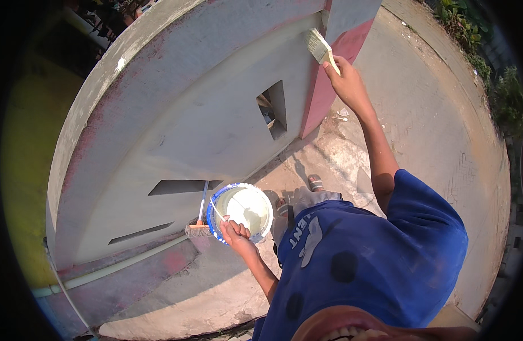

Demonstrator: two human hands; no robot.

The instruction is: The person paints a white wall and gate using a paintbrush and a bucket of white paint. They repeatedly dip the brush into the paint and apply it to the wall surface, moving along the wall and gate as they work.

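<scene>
My right hand [348, 82] is raised at the upper right, fingers closed round the handle of a flat paintbrush [320, 48]. The brush's pale bristles lie at the grey-white wall [210, 122], close to the pink-and-grey pillar [344, 54]; whether they touch it I cannot tell. Lower down, my left hand [235, 234] grips a blue-rimmed paint bucket [212, 224] at its near side, by the thin handle. Whitish paint [242, 206] shows inside the bucket, bright in the sunlight.
A broom [197, 229] with an orange-topped head leans on the wall, left of the bucket. Slanted openings [281, 105] pierce the wall. A pale pipe [127, 260] runs along its foot. My sandalled feet [315, 182] stand on stained concrete; plants [463, 34] grow at far right.
</scene>
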